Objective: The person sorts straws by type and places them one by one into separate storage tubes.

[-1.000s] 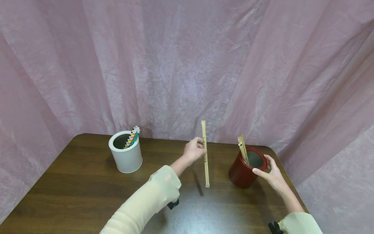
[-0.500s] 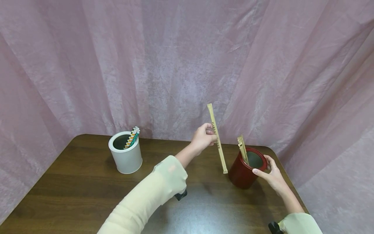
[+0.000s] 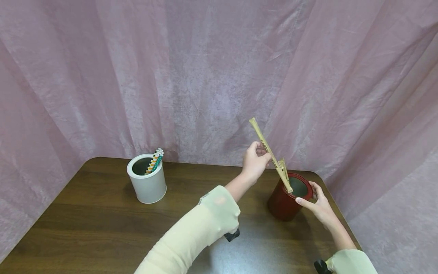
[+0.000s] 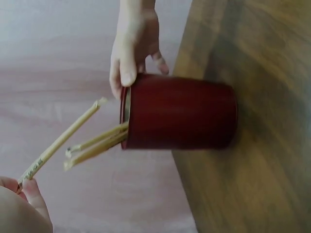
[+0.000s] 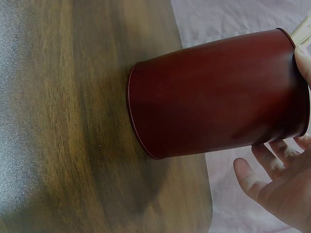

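My left hand (image 3: 254, 163) pinches a paper-wrapped drinking straw (image 3: 260, 133) near its middle, with printed lettering along the wrapper. The straw slants down to the right. Its lower end hangs just off the mouth of a red canister (image 3: 282, 205), apart from it in the left wrist view. A couple of wrapped straws (image 4: 99, 145) stand in the canister, leaning on the rim. My right hand (image 3: 321, 209) holds the canister's right side at the top, thumb on the near rim. Its fingers reach behind, partly hidden in the head view.
A white canister (image 3: 150, 190) stands at the left of the brown wooden table (image 3: 102, 228), with several patterned straws (image 3: 155, 161) leaning in it. A pink curtain (image 3: 219, 76) hangs behind the table. The table's right edge runs close beside the red canister.
My left hand has moved right with the wrapped straw, which has gone from nearly upright to slanted, its lower end now at the red canister's mouth. The right hand and canister have stayed put.
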